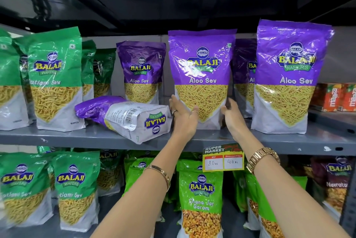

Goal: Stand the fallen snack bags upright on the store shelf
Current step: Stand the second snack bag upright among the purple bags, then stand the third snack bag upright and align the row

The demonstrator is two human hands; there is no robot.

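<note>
A purple Aloo Sev bag (201, 68) stands upright in the middle of the grey shelf (57, 137). My left hand (184, 116) lies against its lower left edge, thumb at the side and fingers on the front. My right hand (233, 116) cups its lower right edge, so the bag is held between both hands. Just left of my left hand a second purple Aloo Sev bag (123, 116) lies fallen on its side, back panel and barcode up. Its bottom juts over the shelf's front edge.
Upright purple bags stand behind (141, 71) and to the right (289, 75). Green Ratlami Sev bags (55, 79) fill the left. Orange juice cartons (335, 97) sit far right. A price tag (223, 158) hangs on the shelf edge. The lower shelf holds more green bags (200, 199).
</note>
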